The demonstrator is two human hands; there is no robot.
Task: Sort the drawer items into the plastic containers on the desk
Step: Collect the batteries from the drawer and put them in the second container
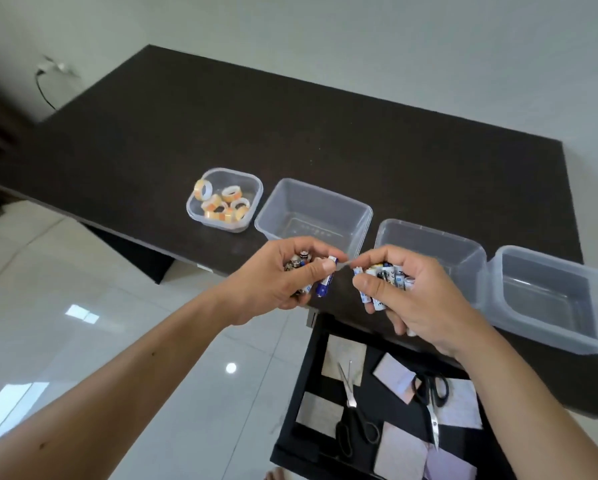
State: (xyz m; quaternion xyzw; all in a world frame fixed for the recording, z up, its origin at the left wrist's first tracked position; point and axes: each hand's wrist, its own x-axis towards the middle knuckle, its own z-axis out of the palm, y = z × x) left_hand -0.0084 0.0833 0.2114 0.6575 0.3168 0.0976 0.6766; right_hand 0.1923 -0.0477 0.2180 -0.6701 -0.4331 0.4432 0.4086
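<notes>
My left hand [283, 278] is closed around a bunch of batteries [326, 281], one blue-and-white cell sticking out by the thumb. My right hand [411, 299] grips another bunch of batteries [391, 276], mostly white ones. Both hands hover above the desk's front edge, just in front of an empty clear container [363, 211]. To its left a smaller container [252, 181] holds several rolls of tape [221, 206]. Two more empty clear containers [463, 244] [567, 271] stand to the right. The open drawer [311, 368] lies below my hands.
The drawer holds two pairs of black-handled scissors [351, 393] [432, 407] and several paper squares [392, 374]. The dark desk [290, 133] stretches back to a white wall. A cable [42, 91] hangs at the far left. White floor tiles lie to the left.
</notes>
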